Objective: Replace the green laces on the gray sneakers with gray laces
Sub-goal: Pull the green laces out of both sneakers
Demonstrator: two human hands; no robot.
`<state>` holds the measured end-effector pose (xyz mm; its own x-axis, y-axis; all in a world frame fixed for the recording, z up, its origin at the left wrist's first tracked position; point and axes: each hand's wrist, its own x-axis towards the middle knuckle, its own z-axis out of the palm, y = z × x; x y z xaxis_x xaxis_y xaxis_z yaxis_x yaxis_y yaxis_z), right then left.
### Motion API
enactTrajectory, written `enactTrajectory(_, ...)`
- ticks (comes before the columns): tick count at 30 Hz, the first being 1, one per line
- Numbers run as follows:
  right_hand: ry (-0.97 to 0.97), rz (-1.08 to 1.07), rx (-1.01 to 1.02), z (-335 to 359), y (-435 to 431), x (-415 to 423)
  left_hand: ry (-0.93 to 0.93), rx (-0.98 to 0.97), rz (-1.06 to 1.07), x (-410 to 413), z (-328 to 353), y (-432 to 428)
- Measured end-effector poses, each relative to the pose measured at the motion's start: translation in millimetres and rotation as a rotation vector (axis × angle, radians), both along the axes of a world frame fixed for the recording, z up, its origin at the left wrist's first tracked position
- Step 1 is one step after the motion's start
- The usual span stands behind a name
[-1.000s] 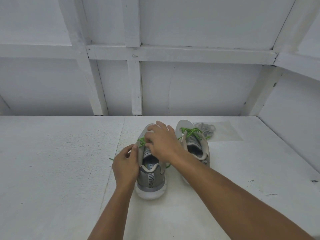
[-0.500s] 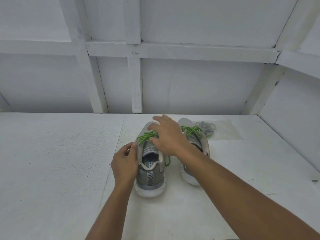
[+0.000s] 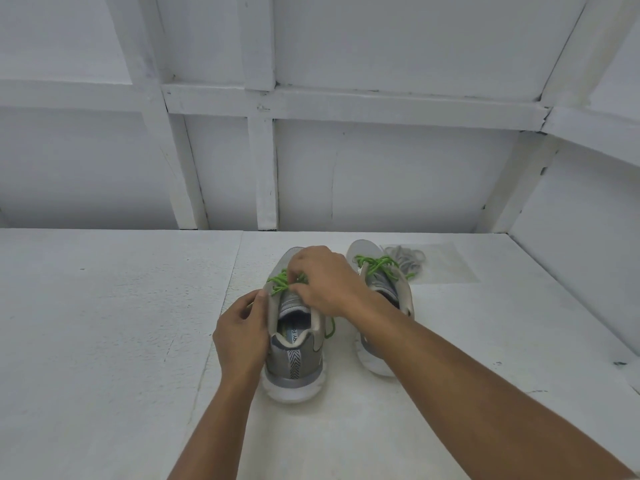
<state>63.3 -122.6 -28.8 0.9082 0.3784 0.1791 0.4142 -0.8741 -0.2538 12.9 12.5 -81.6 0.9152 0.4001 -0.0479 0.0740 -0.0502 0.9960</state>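
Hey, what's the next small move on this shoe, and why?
Probably pull the green lace up out of its top eyelets. The right hand pinches it, the left hand holds the left sneaker by its side, and the lace looks still threaded.

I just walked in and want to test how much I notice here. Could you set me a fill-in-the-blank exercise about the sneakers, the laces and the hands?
1. The left sneaker and the right sneaker both carry laces coloured ___.
2. The right hand pinches the lace of the ___ sneaker, while the left hand holds that sneaker's side.
3. The spare gray laces lie in a clear plastic ___ beyond the right sneaker.

Missing words: green; left; bag.
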Motion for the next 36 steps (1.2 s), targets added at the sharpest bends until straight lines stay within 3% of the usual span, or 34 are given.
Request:
enactTrajectory(8, -0.221, -0.248, 0.189, 23.0, -27.5, 17.0, 0.011, 0.013, 0.009, 0.6, -0.9, 1.8)
enactTrajectory(16, -0.176, -0.406, 0.242, 25.1, -38.0, 19.4, 0.010, -0.021, -0.004, -0.7, 0.8, 1.4)
enactTrajectory(20, -0.069, -0.399, 0.222, 18.3, -35.0, 13.3, 0.014, -0.006, -0.016, 1.6, -0.9, 1.3)
enactTrajectory(25, -0.069, -0.369, 0.286, 20.5, -30.8, -0.6, -0.003, 0.083, -0.028, 5.4, 7.5, -2.1)
enactTrajectory(32, 0.267, -0.403, 0.299, -6.3, -16.3, -38.0, -0.149, 0.451, -0.143, 21.2, 21.8, -5.4)
enactTrajectory(36, 0.255, -0.480, 0.383, -26.2, -10.3, -49.4, -0.280, 0.884, -0.412, 31.1, 31.2, -4.9)
